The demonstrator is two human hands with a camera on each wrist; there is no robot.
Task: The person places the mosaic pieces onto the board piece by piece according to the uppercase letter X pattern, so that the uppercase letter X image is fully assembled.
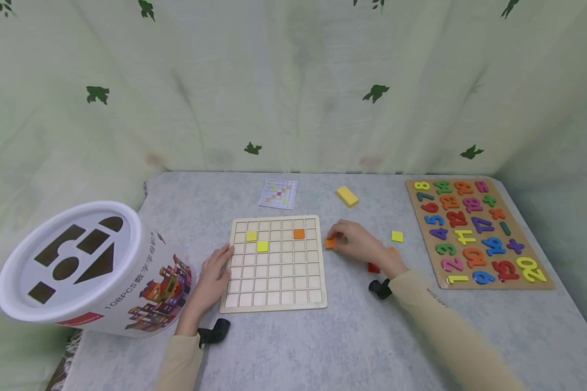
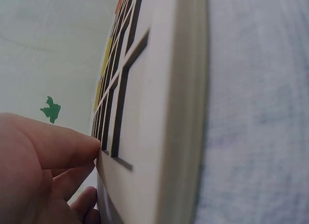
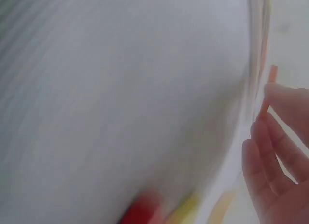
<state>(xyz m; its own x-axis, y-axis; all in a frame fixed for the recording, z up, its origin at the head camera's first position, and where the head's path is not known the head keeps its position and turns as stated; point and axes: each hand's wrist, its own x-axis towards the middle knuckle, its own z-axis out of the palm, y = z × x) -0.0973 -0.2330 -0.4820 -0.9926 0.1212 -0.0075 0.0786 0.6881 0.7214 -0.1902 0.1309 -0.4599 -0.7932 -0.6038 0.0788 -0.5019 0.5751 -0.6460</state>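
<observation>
A square wooden grid board [image 1: 274,312] lies on the table with two yellow tiles [image 1: 262,246] and one orange tile [image 1: 299,233] in its cells. My left hand [image 1: 213,276] rests at the board's left edge, its fingertips touching the rim in the left wrist view. Just beyond the board's right edge, my right hand [image 1: 357,241] pinches another orange tile [image 1: 330,243] between thumb and fingers. In the right wrist view that tile [image 3: 273,73] is seen edge-on. Beside the right wrist are a red tile [image 1: 374,267] and a partly hidden orange tile [image 1: 393,251].
A pattern card [image 1: 279,194] lies behind the board, with a yellow block [image 1: 347,196] to its right. One loose yellow tile [image 1: 397,236] lies beyond the right hand. A number puzzle board [image 1: 423,233] is at the right; a large white bucket [image 1: 137,239] stands at the left.
</observation>
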